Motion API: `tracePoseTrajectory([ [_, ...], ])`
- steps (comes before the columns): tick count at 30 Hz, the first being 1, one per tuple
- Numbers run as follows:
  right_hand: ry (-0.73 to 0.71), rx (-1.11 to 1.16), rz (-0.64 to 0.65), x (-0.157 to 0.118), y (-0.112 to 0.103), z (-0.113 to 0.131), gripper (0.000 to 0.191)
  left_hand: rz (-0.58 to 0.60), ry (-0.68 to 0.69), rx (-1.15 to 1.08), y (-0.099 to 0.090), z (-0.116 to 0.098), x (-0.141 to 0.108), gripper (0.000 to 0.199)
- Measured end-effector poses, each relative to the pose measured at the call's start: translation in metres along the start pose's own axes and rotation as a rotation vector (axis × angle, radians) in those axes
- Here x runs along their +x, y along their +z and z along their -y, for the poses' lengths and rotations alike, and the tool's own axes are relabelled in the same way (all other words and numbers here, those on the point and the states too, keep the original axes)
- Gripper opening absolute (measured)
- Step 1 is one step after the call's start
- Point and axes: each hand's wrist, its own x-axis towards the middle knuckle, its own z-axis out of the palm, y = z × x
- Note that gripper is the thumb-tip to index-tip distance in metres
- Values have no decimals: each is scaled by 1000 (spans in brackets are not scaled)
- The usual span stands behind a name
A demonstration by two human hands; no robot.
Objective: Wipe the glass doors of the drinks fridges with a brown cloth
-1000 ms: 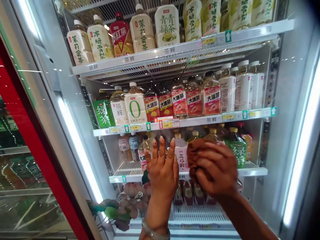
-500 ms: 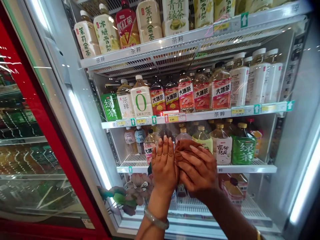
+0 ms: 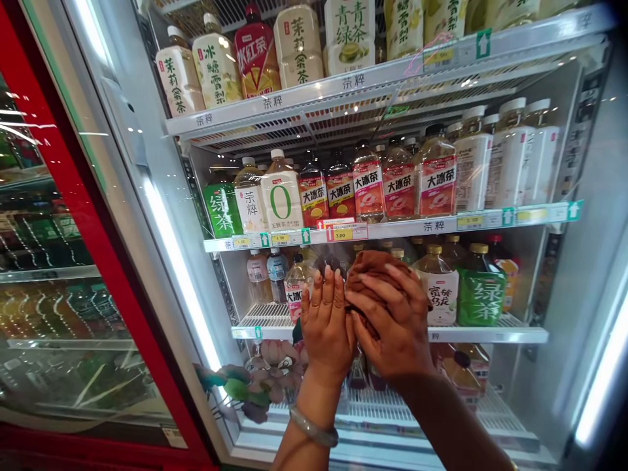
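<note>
Clearly, the right hand (image 3: 395, 327) grips crumpled russet cloth (image 3: 373, 263), the left hand (image 3: 324, 335) flat.

Crumpled reddish-brown cloth (image 3: 373, 263), bunched under the fingers of the right hand (image 3: 395, 324), up against a see-through glass pane (image 3: 432, 55).
Plain and matte, with soft, irregular folds; rounded along the top, rising above the fingertips, and partly hidden lower down by the right hand; at its left edge, just beside the fingertips of the left hand (image 3: 324, 324). Behind the cloth, wide and transparent, dotted with small bright reflections; too clear for exact contact with the cloth to be told.
</note>
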Motion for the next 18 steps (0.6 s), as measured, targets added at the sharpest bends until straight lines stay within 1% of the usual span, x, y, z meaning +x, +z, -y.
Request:
tracePoseTrajectory([
  [2, -55, 61, 26, -4, -6, -6, 20, -6, 5, -1, 1, 0, 0, 62],
  [5, -104, 62, 29, -3, -26, -31, 15, 3, -12, 2, 2, -2, -1, 65],
  [7, -54, 3, -33, 3, -38, -49, 15, 2, -24, -1, 2, -3, 0, 67],
  [9, 37, -51, -122, 7, -41, -57, 14, 0, -27, -5, 2, -4, 0, 68],
  [11, 106, -83, -186, 8, -33, -51, 14, -5, -24, -4, 1, -4, 1, 69],
  [13, 126, -74, -199, 4, -18, -34, 16, -8, -19, 0, 1, -4, 0, 69],
  [16, 28, 14, -121, -6, 3, -7, 20, -24, -4, 5, 2, -2, -1, 64],
  [18, -59, 77, -60, -10, 4, -4, 20, -36, 2, 3, 3, -1, -1, 62],
])
